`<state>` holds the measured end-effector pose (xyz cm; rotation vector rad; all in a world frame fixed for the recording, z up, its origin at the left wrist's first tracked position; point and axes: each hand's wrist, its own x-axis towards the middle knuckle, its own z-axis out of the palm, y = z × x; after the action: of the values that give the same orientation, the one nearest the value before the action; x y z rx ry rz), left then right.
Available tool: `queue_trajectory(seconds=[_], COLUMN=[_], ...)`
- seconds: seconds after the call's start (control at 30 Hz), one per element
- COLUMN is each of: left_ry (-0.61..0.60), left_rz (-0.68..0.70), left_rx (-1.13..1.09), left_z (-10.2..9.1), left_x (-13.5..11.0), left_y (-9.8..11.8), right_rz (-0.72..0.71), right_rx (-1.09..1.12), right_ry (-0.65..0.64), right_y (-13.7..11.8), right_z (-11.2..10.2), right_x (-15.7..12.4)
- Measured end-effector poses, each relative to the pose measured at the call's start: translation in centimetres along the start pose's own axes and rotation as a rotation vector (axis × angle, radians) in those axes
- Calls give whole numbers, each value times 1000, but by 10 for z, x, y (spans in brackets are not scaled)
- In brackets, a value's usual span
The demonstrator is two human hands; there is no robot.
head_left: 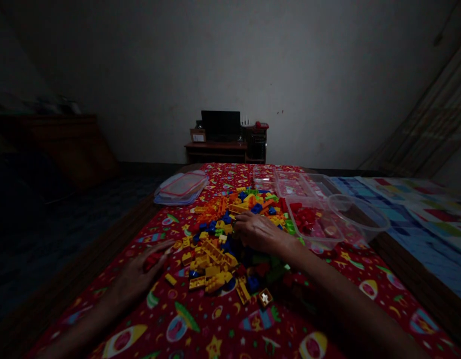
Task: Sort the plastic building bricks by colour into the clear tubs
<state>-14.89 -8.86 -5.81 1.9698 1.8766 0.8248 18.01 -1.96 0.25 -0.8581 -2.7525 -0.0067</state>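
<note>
A pile of small plastic building bricks [230, 234] in yellow, orange, blue, green and red lies in the middle of a red patterned tablecloth [200, 329]. My right hand [258, 232] rests palm down on the pile, fingers curled among the bricks; what they grip is hidden. My left hand [138, 274] lies at the pile's left edge with its fingers bent over some red bricks [152, 260]. A clear plastic tub [312, 222] to the right of my right hand holds red bricks.
More clear tubs [293, 183] stand behind the red-brick tub, and a round clear bowl [359, 212] sits to its right. A stack of lids [181, 187] lies at the back left. A desk with a dark monitor [221, 124] stands against the far wall. The room is dim.
</note>
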Motion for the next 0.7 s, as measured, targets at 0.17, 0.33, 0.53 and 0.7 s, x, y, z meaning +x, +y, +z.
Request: queue_trajectory(seconds=[0.17,0.33,0.53,0.7], left_ry=[80,157,168,146], left_rz=[77,167,278,259], left_rx=[-106,-224,-298,-323], left_z=[33,59,65,55], left_x=[4,42,79,98], left_y=[41,81,136,172], right_rz=[62,201,318,327], right_rx=[-27,-30,-79,-117], right_ry=[-2,50,62,26], right_y=[9,20,18,11], right_z=[-9,-19,-35,-56], right_x=[-1,-10,-14,-19])
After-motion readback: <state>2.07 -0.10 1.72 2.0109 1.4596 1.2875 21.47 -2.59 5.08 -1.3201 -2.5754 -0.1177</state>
